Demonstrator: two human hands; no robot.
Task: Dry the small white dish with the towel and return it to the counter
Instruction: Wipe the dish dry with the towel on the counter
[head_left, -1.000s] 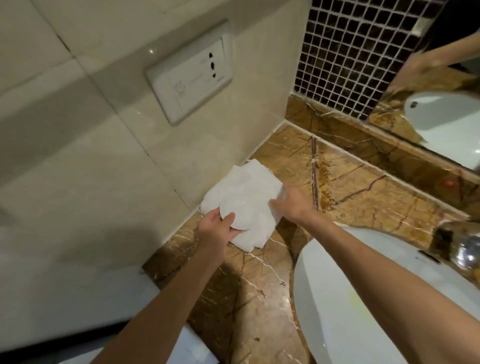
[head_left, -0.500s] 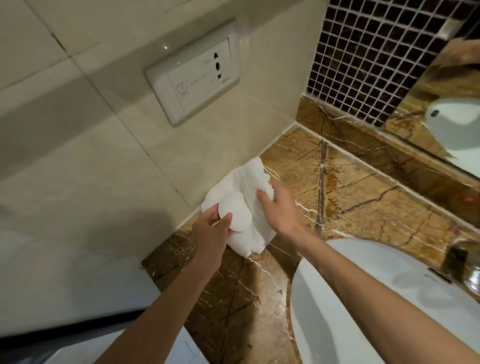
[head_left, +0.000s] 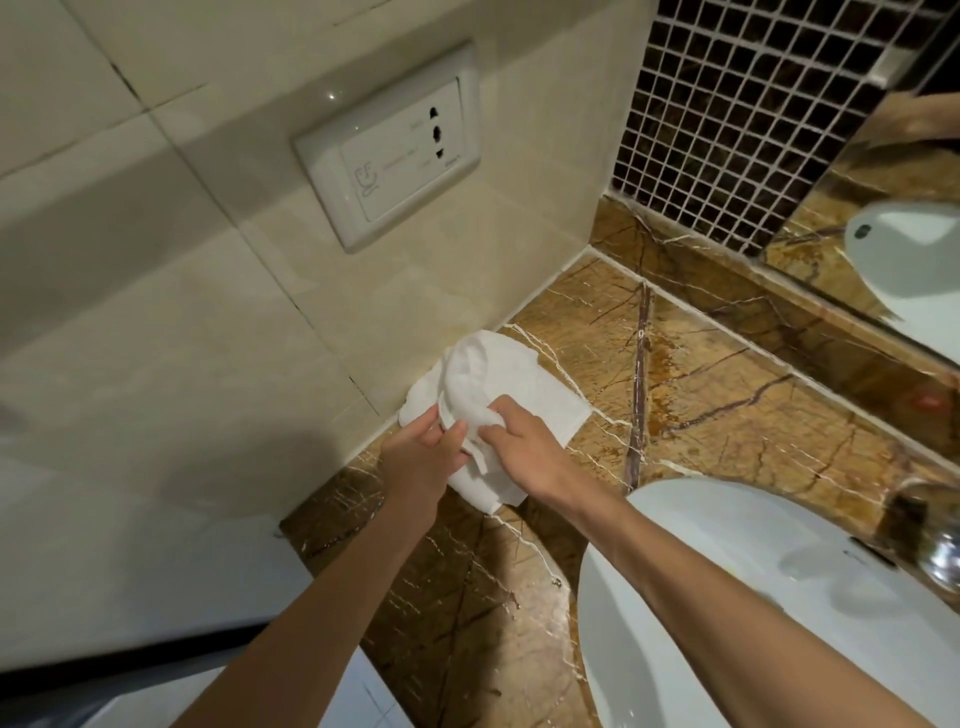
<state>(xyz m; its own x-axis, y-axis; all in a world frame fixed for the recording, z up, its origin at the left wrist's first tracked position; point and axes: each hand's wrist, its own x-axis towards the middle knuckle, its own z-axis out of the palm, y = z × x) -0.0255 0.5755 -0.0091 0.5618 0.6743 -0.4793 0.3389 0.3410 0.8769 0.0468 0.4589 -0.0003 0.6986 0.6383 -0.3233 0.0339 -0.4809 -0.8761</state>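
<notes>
A white towel (head_left: 511, 387) is bunched over the brown marble counter (head_left: 727, 415), close to the tiled wall. My left hand (head_left: 421, 457) grips it from the left, thumb and fingers pinched on a fold. My right hand (head_left: 530, 449) closes on the cloth from the right and presses into the bundle. The small white dish is hidden inside the towel between my hands; none of it shows. The lower towel corner hangs down by my wrists.
A white sink basin (head_left: 727, 597) fills the lower right, with a chrome tap (head_left: 940, 558) at its far edge. A white wall socket (head_left: 389, 161) sits above. Dark mosaic tile (head_left: 727, 119) and a mirror (head_left: 893, 223) line the back.
The dish lay exposed on the towel before. My right hand has folded the cloth over it and closed on it, so the dish is now covered between both hands.
</notes>
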